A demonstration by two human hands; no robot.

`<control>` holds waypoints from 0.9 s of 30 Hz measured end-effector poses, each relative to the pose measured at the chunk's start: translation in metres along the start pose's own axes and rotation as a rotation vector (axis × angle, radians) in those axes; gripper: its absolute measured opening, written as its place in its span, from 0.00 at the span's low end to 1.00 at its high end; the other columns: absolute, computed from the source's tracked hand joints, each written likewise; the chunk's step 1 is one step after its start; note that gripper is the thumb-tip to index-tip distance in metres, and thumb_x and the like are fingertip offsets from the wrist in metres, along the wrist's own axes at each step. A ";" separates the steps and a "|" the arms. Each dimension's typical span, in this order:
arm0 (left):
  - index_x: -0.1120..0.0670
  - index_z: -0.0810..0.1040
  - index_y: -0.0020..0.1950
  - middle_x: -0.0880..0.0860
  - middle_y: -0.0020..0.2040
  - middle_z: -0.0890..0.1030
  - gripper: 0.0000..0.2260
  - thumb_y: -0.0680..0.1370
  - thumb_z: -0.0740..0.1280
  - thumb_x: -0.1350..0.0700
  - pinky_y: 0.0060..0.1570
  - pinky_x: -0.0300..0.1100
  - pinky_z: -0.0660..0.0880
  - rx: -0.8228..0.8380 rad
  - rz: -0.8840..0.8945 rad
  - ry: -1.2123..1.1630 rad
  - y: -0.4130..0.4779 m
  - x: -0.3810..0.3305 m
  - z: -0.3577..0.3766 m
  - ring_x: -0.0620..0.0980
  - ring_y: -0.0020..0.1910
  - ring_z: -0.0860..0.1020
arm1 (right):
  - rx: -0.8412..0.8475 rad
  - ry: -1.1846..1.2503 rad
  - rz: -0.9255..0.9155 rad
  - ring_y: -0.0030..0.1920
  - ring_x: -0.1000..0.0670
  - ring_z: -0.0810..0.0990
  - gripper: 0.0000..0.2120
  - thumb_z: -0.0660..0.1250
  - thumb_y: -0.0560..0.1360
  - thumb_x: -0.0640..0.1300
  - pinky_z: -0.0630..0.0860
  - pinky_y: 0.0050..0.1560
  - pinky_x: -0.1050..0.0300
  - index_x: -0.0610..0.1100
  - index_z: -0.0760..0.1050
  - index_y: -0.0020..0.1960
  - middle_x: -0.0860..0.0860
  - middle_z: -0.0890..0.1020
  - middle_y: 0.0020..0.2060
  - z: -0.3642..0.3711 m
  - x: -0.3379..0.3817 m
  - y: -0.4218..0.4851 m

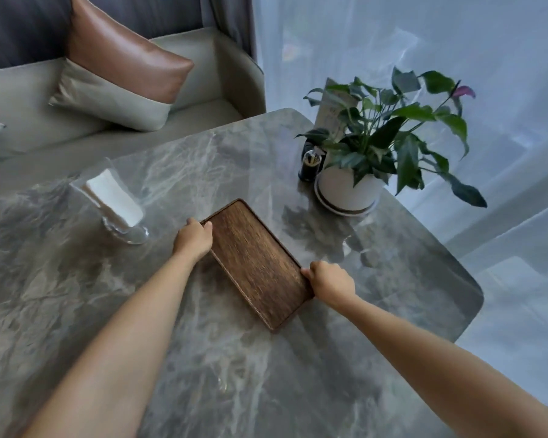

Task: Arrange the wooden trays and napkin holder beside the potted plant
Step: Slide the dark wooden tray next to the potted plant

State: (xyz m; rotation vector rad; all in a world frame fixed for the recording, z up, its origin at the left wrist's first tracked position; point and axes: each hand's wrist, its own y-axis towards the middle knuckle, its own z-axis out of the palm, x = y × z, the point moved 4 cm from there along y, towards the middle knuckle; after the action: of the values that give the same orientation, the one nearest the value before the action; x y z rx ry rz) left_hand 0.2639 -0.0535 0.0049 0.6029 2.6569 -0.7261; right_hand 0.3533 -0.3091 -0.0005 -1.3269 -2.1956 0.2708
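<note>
A dark wooden tray [255,262] lies diagonally on the grey marble table [76,295], near its middle. My left hand [194,238] grips the tray's far left corner. My right hand [329,281] grips its near right edge. Whether more than one tray is stacked there, I cannot tell. A clear napkin holder [114,203] with white napkins stands to the left of the tray, apart from both hands. The potted plant [383,140] in a white pot on a saucer stands at the table's far right, beyond the tray.
A dark toothpick holder [310,165] and an upright menu card [332,115] stand just left of the plant pot. A sofa with a brown and beige cushion [121,67] lies beyond the table. Sheer curtains hang to the right.
</note>
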 end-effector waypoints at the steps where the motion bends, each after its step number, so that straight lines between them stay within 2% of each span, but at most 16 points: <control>1: 0.67 0.63 0.67 0.68 0.67 0.70 0.21 0.81 0.53 0.52 0.63 0.52 0.68 0.004 0.004 0.001 0.003 -0.011 0.005 0.66 0.66 0.69 | -0.001 0.003 0.004 0.45 0.40 0.80 0.19 0.53 0.79 0.53 0.71 0.39 0.52 0.45 0.66 0.33 0.42 0.81 0.41 -0.007 -0.007 0.007; 9: 0.66 0.65 0.68 0.67 0.67 0.71 0.21 0.81 0.52 0.52 0.63 0.51 0.68 0.020 0.019 0.006 0.041 -0.087 0.039 0.65 0.66 0.69 | -0.016 0.039 0.036 0.45 0.40 0.79 0.17 0.54 0.79 0.54 0.70 0.38 0.53 0.42 0.69 0.39 0.41 0.81 0.44 -0.051 -0.054 0.066; 12: 0.66 0.65 0.67 0.67 0.67 0.70 0.21 0.81 0.53 0.53 0.64 0.51 0.67 0.025 0.005 0.011 0.053 -0.106 0.049 0.65 0.66 0.69 | -0.015 0.035 0.036 0.46 0.40 0.79 0.17 0.54 0.79 0.53 0.69 0.38 0.53 0.44 0.68 0.37 0.41 0.81 0.45 -0.057 -0.065 0.084; 18: 0.66 0.65 0.67 0.67 0.68 0.69 0.20 0.81 0.53 0.53 0.64 0.50 0.67 0.024 -0.022 0.025 0.071 -0.127 0.066 0.64 0.67 0.68 | -0.002 0.014 0.009 0.47 0.39 0.79 0.15 0.54 0.79 0.51 0.77 0.46 0.46 0.42 0.71 0.41 0.40 0.81 0.46 -0.061 -0.078 0.106; 21: 0.66 0.65 0.67 0.68 0.68 0.69 0.20 0.81 0.53 0.54 0.65 0.49 0.66 0.035 -0.019 0.010 0.079 -0.131 0.073 0.65 0.67 0.68 | -0.012 -0.036 0.009 0.45 0.41 0.80 0.15 0.54 0.80 0.49 0.76 0.41 0.49 0.42 0.71 0.41 0.42 0.81 0.44 -0.059 -0.082 0.115; 24: 0.67 0.65 0.67 0.68 0.68 0.69 0.20 0.81 0.53 0.55 0.65 0.50 0.66 0.035 -0.021 0.021 0.083 -0.134 0.077 0.65 0.68 0.68 | -0.009 -0.058 0.009 0.44 0.42 0.80 0.13 0.55 0.79 0.45 0.79 0.44 0.47 0.42 0.75 0.45 0.43 0.81 0.44 -0.056 -0.085 0.121; 27: 0.67 0.65 0.67 0.68 0.68 0.69 0.20 0.81 0.53 0.55 0.65 0.50 0.66 0.032 -0.012 0.032 0.086 -0.138 0.079 0.64 0.68 0.68 | -0.017 -0.043 0.000 0.45 0.43 0.80 0.14 0.54 0.80 0.48 0.78 0.45 0.48 0.43 0.76 0.46 0.44 0.81 0.46 -0.058 -0.085 0.125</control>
State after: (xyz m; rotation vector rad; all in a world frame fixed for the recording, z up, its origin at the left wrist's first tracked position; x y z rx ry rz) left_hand 0.4383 -0.0722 -0.0390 0.6124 2.6853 -0.7704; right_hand 0.5097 -0.3274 -0.0377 -1.3422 -2.2380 0.2839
